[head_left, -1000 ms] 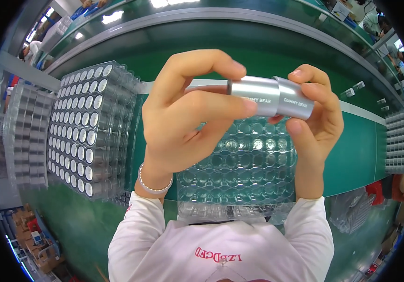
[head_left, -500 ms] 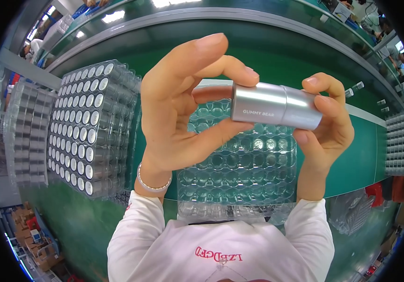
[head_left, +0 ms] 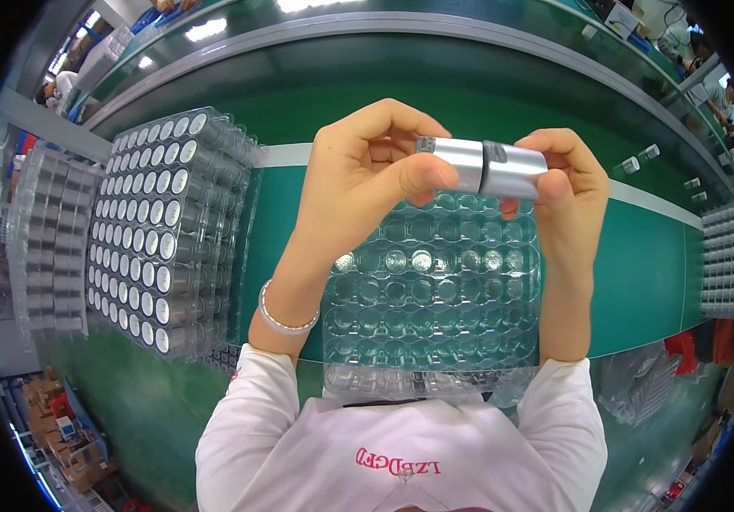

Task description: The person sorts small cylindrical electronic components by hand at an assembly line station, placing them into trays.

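Observation:
A silver metallic cylinder [head_left: 516,173] is held level between my two hands above the bench. It has two sections, with a dark band between them and small dark marks on its surface. Thumb and fingers of my left hand [head_left: 362,171] pinch the left section, close to an end that carries a dark patterned patch. My right hand [head_left: 573,175] grips the right section, its thumb on the near side and fingers behind. Below the hands lies a clear plastic tray [head_left: 431,320] with rows of round pockets; no cylinders are visible in its pockets.
Stacked clear trays [head_left: 158,230] full of white-ended silver cylinders stand at the left, beside another stack [head_left: 51,243]. Several small cylindrical pieces [head_left: 640,160] lie on the green bench at the right. Another tray stack [head_left: 725,260] is at the far right.
Both hands have drawn closer to me and the cylinder has been rolled round, so its lettering no longer shows. A dark band has appeared between its sections. My left fingers have closed in more.

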